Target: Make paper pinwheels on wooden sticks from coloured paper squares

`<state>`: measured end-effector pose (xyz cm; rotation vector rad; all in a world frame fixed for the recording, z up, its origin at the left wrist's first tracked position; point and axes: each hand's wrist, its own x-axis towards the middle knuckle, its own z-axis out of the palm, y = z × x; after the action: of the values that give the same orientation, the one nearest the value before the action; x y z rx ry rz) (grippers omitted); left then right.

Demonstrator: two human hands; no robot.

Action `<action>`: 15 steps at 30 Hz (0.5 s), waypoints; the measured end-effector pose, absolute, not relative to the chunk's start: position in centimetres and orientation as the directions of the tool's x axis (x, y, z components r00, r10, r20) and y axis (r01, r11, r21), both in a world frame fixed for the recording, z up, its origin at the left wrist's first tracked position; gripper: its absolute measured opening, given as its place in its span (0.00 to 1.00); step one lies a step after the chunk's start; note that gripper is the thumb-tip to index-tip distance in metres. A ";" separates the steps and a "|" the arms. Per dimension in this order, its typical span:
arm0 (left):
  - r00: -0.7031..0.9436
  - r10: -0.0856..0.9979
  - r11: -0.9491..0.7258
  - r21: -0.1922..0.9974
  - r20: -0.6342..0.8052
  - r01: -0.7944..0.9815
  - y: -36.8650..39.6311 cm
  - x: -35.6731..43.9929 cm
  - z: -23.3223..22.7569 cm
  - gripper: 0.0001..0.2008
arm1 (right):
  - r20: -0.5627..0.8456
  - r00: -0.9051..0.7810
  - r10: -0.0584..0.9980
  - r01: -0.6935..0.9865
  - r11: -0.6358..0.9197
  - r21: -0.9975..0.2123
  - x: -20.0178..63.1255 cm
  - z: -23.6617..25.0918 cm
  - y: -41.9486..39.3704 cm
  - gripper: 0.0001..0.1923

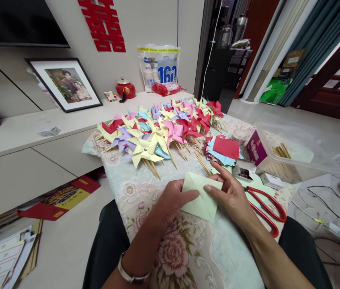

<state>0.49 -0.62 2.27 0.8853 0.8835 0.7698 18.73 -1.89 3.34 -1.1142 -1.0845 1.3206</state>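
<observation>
Hands: L (173,200) & R (232,194) pinch green paper (201,196); bag (158,66) reads "160".

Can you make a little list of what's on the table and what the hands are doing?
left hand: pinches the green paper
right hand: holds the paper's other side
green paper: folded square, between both hands
pinwheels: a big pile on sticks, behind the paper
paper squares: stacked, red on top
scissors: red, beside the right hand
clear box: holds sticks

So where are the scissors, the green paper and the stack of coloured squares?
Red scissors (266,208): head view, on a handle loop.
Green paper (201,196): head view, its middle.
Stack of paper squares (226,147): head view, top red sheet.
</observation>
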 end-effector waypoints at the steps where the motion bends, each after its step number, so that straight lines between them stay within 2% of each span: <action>1: 0.408 0.862 0.418 0.877 -0.300 -0.238 -0.6 0.7 2.3 0.14 | -0.050 -0.018 0.999 -0.184 -0.052 -0.981 18.7 3.3 -1.9 0.41; 5: 0.304 0.900 0.411 0.842 -0.313 -0.349 -0.5 1.2 2.1 0.16 | -0.065 -0.071 0.995 -0.294 -0.083 -0.952 18.7 3.2 -1.9 0.40; 9: 0.254 0.906 0.416 0.820 -0.338 -0.393 -0.5 1.2 2.2 0.20 | -0.080 -0.082 0.993 -0.277 -0.100 -0.956 18.9 2.8 -1.8 0.37; 15: 0.267 0.899 0.428 0.823 -0.347 -0.372 -0.5 1.1 2.4 0.20 | -0.110 -0.089 0.990 -0.271 -0.131 -0.954 19.0 2.6 -1.5 0.39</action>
<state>1.05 -0.48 2.39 0.6864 0.9288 0.9553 19.00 -1.50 2.58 -1.0490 -0.9899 1.4708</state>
